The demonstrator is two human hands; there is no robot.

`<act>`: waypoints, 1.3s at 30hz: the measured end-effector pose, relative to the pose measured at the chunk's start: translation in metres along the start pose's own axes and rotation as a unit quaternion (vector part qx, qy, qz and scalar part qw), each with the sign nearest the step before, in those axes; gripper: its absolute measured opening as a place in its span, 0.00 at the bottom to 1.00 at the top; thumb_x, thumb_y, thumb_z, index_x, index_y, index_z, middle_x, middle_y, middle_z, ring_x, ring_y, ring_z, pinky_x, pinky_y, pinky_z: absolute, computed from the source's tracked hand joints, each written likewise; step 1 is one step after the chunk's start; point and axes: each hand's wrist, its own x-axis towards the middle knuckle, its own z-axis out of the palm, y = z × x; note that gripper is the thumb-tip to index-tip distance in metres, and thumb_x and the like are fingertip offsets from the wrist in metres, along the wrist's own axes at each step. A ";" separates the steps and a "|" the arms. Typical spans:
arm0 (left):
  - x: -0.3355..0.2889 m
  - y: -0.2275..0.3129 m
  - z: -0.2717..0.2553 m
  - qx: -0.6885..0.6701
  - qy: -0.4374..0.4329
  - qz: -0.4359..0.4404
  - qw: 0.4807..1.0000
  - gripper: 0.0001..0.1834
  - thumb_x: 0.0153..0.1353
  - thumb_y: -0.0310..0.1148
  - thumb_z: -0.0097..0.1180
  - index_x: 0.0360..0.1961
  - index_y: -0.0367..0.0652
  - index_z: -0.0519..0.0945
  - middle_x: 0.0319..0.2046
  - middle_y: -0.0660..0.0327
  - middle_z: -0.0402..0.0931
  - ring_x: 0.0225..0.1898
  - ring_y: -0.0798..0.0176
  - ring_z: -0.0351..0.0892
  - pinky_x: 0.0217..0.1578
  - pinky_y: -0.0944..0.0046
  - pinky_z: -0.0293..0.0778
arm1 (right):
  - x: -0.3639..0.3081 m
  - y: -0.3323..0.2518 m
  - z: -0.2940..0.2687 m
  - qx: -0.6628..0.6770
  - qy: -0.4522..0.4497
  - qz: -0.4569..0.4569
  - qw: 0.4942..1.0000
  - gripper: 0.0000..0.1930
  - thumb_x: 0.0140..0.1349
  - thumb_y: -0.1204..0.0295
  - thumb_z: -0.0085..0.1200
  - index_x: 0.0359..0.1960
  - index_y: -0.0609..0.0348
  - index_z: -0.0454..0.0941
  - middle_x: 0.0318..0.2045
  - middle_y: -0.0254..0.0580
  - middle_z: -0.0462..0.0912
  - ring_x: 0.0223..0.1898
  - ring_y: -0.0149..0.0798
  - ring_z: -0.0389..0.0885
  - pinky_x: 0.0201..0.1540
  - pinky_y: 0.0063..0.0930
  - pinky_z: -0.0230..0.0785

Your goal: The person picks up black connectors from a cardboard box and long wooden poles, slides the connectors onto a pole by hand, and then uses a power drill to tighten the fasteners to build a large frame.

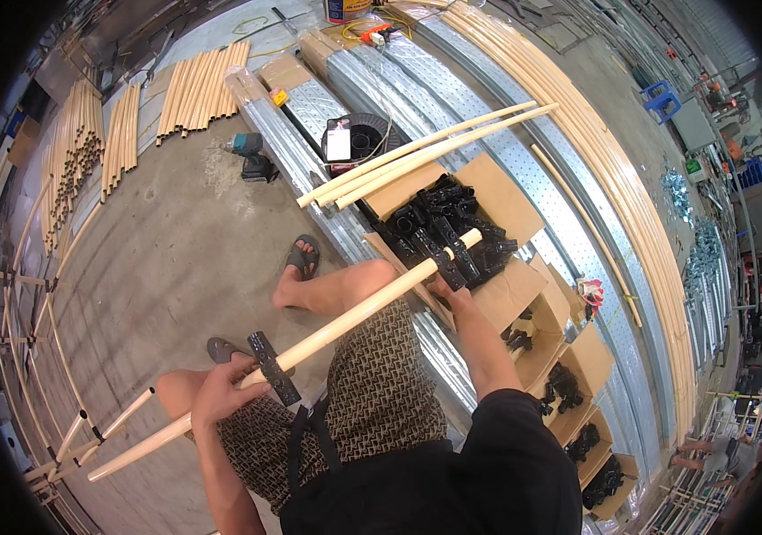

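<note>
Pole [345, 323] lies across your lap, long axis running from 8 o'clock up to 2 o'clock. Your left hand [221, 392] has its fingers wrapped around it beside a black bracket [272, 367]; right hand [449, 287] pinches the second bracket [446, 266] near the far tip, over the cardboard box [506, 294].

Bright even daylight, sharp, fisheye-bent edges.

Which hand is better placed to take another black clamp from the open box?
The right hand: it rests at the far clamp, beside the open box. The left hand grips the pale pole far away.
</note>
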 end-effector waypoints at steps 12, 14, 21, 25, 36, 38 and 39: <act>-0.007 0.007 0.009 0.028 0.054 0.006 0.998 0.25 0.53 0.36 0.72 0.50 0.35 0.81 0.39 0.54 0.82 0.42 0.56 0.80 0.47 0.59 0.74 | -0.037 0.003 -0.062 0.597 -0.141 0.067 0.787 0.15 0.65 0.61 0.59 0.47 0.58 0.80 0.33 0.42 0.84 0.28 0.42 0.86 0.25 0.39 0.82; -0.003 0.009 0.011 0.041 0.053 0.020 0.998 0.26 0.53 0.37 0.71 0.51 0.35 0.81 0.39 0.52 0.83 0.41 0.54 0.80 0.47 0.59 0.74 | -0.039 -0.014 -0.054 0.626 -0.164 0.036 0.762 0.15 0.65 0.62 0.60 0.47 0.57 0.80 0.33 0.41 0.84 0.29 0.42 0.86 0.26 0.38 0.82; -0.009 0.018 0.012 0.042 0.064 -0.005 0.997 0.26 0.53 0.38 0.71 0.52 0.36 0.82 0.38 0.50 0.81 0.43 0.52 0.80 0.46 0.56 0.73 | -0.005 -0.040 0.005 0.602 -0.124 -0.028 0.788 0.13 0.65 0.65 0.60 0.47 0.56 0.80 0.35 0.38 0.84 0.30 0.41 0.86 0.29 0.35 0.80; -0.008 -0.012 0.010 0.087 0.079 0.048 0.992 0.27 0.54 0.41 0.71 0.52 0.38 0.82 0.37 0.48 0.79 0.42 0.48 0.77 0.46 0.54 0.72 | 0.010 -0.013 0.019 0.603 -0.081 -0.047 0.793 0.12 0.65 0.67 0.60 0.48 0.55 0.80 0.36 0.37 0.84 0.31 0.41 0.85 0.30 0.34 0.79; -0.023 0.000 0.013 0.046 0.112 0.025 0.992 0.30 0.53 0.41 0.72 0.56 0.41 0.81 0.41 0.49 0.82 0.43 0.49 0.72 0.51 0.56 0.70 | -0.079 0.027 -0.059 0.535 0.040 0.097 0.838 0.14 0.61 0.77 0.62 0.48 0.60 0.77 0.36 0.40 0.86 0.30 0.38 0.86 0.28 0.27 0.71; -0.021 0.001 0.016 0.044 0.122 0.044 0.991 0.29 0.53 0.40 0.72 0.56 0.40 0.81 0.46 0.50 0.83 0.45 0.48 0.72 0.52 0.54 0.69 | -0.114 0.044 -0.070 0.517 0.056 0.087 0.850 0.13 0.59 0.76 0.63 0.46 0.59 0.79 0.34 0.39 0.87 0.26 0.36 0.85 0.26 0.25 0.67; -0.023 -0.002 0.018 0.036 0.130 0.047 0.990 0.29 0.53 0.40 0.71 0.56 0.40 0.81 0.46 0.51 0.83 0.45 0.48 0.72 0.53 0.54 0.68 | -0.146 0.028 -0.084 0.516 0.074 0.076 0.850 0.13 0.61 0.76 0.61 0.47 0.62 0.78 0.36 0.41 0.87 0.28 0.37 0.86 0.27 0.24 0.67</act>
